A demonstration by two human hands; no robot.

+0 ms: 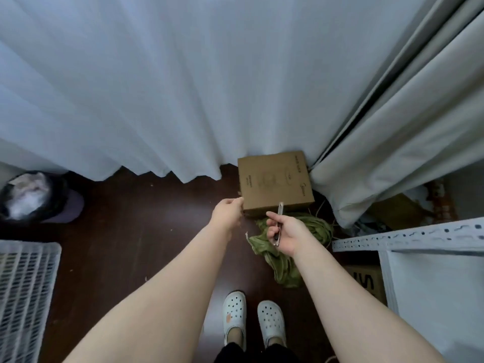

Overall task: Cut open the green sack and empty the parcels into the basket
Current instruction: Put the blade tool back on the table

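Observation:
A crumpled green sack [281,258] lies flat on the dark wooden floor in front of my feet. Behind it stands a brown cardboard box [275,183] against the curtain. My right hand [286,235] grips a slim metal utility knife [279,224], its tip pointing up toward the box's near edge. My left hand [228,213] reaches to the box's lower left corner, fingers curled at the edge; whether it grips the box is unclear. A white lattice basket [25,289] sits at the far left.
White curtains [157,87] hang across the back, grey ones at the right. A black bin [34,196] with white waste stands at the left. A white metal shelf [419,237] juts in at the right, with another box [372,280] under it. My white clogs [251,320] stand below.

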